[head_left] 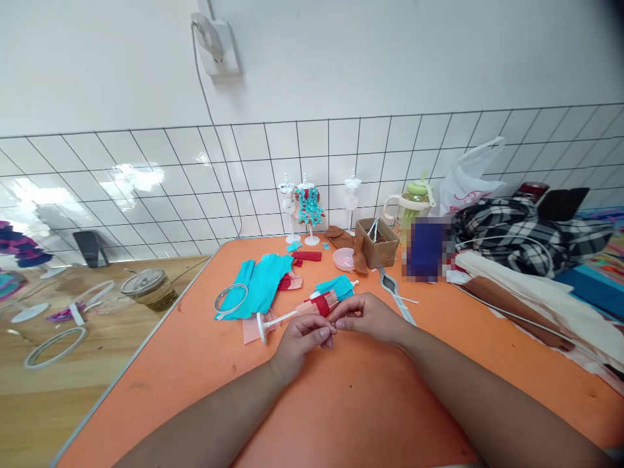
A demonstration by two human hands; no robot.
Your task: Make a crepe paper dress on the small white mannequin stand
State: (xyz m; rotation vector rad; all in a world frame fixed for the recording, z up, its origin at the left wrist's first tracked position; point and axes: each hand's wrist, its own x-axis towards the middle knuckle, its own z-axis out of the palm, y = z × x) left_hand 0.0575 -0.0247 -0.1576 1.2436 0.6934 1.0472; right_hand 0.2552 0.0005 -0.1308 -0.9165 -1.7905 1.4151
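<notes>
Left hand [302,339] and right hand [373,318] meet just below frame centre, both grips narrow — fingertips pinched, nearly touching; whether they hold anything cannot be told. Miniature dress form [322,303], red-banded, lies tipped over just beyond them on the orange tabletop [322,403].

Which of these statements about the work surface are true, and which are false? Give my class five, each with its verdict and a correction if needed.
1. The left hand and right hand are close together over the orange table. True.
2. The green-lidded bottle stands left of the cardboard box. False: it stands to the right.
3. A small mannequin lies on its side near the hands. True.
4. All the upright dress forms are bare. False: the middle dress form is dressed in turquoise and red.
5. A pale ring overlaps the turquoise cloth. True.
</notes>
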